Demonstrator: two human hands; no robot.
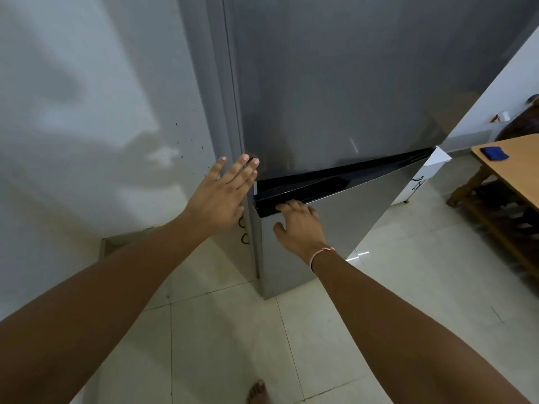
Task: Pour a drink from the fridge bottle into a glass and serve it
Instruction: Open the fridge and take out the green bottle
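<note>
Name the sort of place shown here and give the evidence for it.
Probably a home kitchen or dining area: a tall grey fridge stands against a wall, a wooden table sits to its right, and the floor is pale tile.

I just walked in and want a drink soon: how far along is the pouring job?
Barely begun. The right hand curls its fingers into the lower fridge door handle recess; the left hand lies flat against the fridge edge. No bottle or glass shows, so fetching, pouring and serving remain.

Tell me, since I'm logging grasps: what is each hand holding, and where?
The right hand hooks its fingers over the lower fridge door at its black top-edge handle. The left hand holds nothing, open by the fridge's edge.
</note>
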